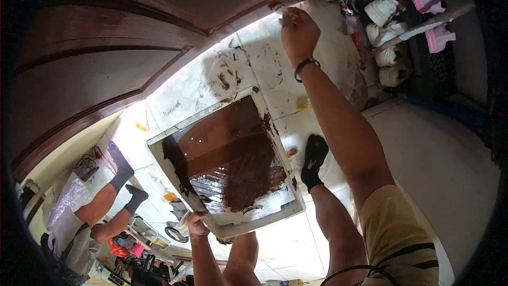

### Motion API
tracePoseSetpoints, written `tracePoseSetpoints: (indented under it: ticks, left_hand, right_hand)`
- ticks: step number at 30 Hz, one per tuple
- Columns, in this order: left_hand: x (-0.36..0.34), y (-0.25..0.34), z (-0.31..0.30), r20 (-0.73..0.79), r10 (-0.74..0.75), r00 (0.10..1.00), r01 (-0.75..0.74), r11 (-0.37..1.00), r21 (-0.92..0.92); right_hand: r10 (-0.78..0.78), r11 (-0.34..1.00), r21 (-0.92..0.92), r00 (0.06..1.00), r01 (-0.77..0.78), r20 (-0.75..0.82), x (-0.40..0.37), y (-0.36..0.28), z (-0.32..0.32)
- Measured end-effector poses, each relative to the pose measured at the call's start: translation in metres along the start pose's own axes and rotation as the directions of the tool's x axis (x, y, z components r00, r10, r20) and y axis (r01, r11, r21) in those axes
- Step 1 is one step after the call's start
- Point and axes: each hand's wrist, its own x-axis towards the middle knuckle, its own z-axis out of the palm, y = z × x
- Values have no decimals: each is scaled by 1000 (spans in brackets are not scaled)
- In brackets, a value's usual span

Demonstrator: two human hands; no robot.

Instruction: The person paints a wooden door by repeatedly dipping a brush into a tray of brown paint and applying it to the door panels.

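My left hand point(197, 224) grips the near left corner of a white square paint tray point(297, 207), its fingers partly hidden under the rim. Dark brown paint point(233, 148) coats the tray's inside, with a wet shine near the front. Up at the top, my right hand point(300, 34) is closed around what looks like a small paintbrush point(279, 8). Its dark tip meets the lower edge of a brown panelled door point(132, 18); most of the handle is hidden in my fingers. A dark band circles my right wrist.
Brown smears mark the plastic-covered tiles point(225, 77) between tray and door. Several shoes point(383, 10) sit on a rack at the right. My black-socked foot point(314, 160) rests right of the tray. Another person's legs point(111, 201) and assorted clutter lie at the lower left.
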Motion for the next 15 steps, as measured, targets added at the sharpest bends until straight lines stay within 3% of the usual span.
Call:
tracePoseSetpoints:
  ticks: [1,3,6,8,10,11,13,14,15]
  left_hand:
    - [4,-6,-1,73,187,980,-198,959,202]
    - [3,-5,-9,25,-89,996,88,996,12]
    - [32,0,7,72,-234,969,245,941,-232]
    - [45,-5,19,98,-265,959,282,923,-263]
    - [60,-28,9,152,-183,971,203,970,-133]
    - [67,-31,14,181,-155,971,175,980,-95]
    - [81,-27,33,262,-200,944,252,951,-182]
    - [84,-13,51,322,-277,905,376,876,-302]
    - [86,-3,70,346,-261,901,370,879,-302]
  right_hand:
    - [-38,997,-66,999,39,28,-1,-15,5]
    - [-112,977,-180,994,113,19,-7,-47,4]
    - [-21,978,208,1000,19,12,-28,-40,-15]
    - [124,939,320,992,-128,35,-62,-102,-68]
    - [149,905,389,985,-172,90,-96,-125,-108]
    - [137,933,315,982,-172,130,-113,-135,-125]
    - [140,969,173,967,-178,214,-138,-146,-149]
    - [154,977,105,954,-186,258,-148,-145,-158]
    - [170,981,38,939,-190,298,-154,-141,-163]
